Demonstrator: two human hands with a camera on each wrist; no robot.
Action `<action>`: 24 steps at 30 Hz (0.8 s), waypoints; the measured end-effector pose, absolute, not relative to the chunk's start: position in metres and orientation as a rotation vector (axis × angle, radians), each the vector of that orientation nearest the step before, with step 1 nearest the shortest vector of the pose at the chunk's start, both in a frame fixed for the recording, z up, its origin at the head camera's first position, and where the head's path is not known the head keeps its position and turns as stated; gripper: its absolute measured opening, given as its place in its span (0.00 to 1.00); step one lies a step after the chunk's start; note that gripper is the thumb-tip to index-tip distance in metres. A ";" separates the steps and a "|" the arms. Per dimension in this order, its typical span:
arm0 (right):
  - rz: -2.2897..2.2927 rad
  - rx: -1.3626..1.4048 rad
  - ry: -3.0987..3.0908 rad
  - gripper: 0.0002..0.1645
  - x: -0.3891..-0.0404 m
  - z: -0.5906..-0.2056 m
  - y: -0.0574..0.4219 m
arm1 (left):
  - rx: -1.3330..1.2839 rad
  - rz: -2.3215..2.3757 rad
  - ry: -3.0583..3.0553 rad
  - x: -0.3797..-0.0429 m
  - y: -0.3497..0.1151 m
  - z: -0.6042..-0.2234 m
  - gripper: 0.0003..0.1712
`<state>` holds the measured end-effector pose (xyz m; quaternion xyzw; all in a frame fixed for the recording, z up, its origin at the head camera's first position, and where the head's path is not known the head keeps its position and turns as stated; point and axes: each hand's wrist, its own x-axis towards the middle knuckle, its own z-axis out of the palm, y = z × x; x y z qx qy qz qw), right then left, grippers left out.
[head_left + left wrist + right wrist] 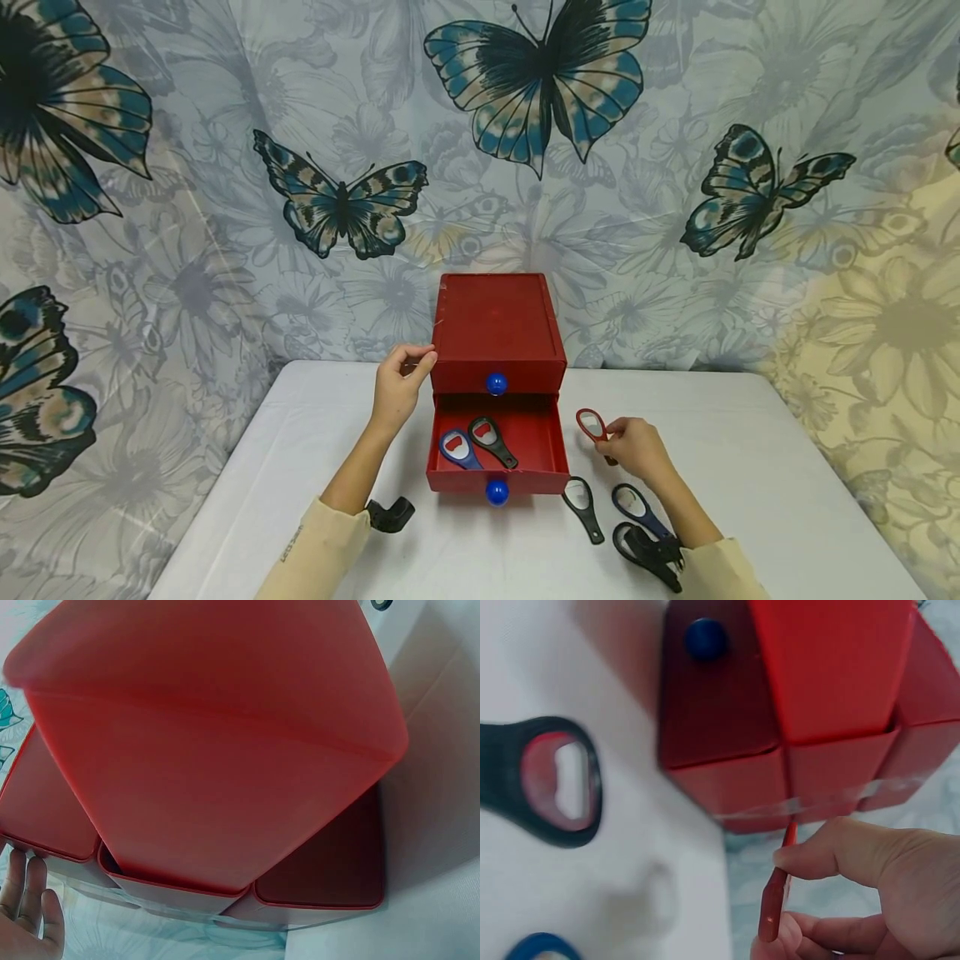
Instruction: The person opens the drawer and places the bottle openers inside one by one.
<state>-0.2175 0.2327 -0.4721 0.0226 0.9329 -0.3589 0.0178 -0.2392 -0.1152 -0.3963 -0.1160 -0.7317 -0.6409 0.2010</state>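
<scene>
My right hand (637, 450) pinches a red bottle opener (592, 425) by its handle, just right of the open lower drawer (536, 450). In the right wrist view this opener (772, 904) is seen edge-on between thumb and fingers. Two more bottle openers lie in the drawer, one blue (457, 447) and one black (495, 446). My left hand (397, 387) has its fingertips at the upper left edge of the red drawer unit (495, 317). Its fingers look extended beside the unit in the left wrist view.
On the white table (720, 433), right of the drawer, lie a black opener (592, 525), a blue opener (651, 522) and another black one (648, 562) partly covered by the right wrist's camera. The upper drawer, with a blue knob (497, 384), is closed. A butterfly-print cloth (585, 317) hangs behind.
</scene>
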 end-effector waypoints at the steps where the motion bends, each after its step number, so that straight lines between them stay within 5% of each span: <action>1: -1.125 0.057 2.897 0.19 -0.217 -0.469 0.232 | -0.323 -1.792 -2.045 -0.239 -0.115 -0.396 0.11; 24: -1.463 -0.120 2.697 0.21 -0.191 -0.395 0.219 | -0.308 -1.797 -2.052 -0.240 -0.115 -0.397 0.11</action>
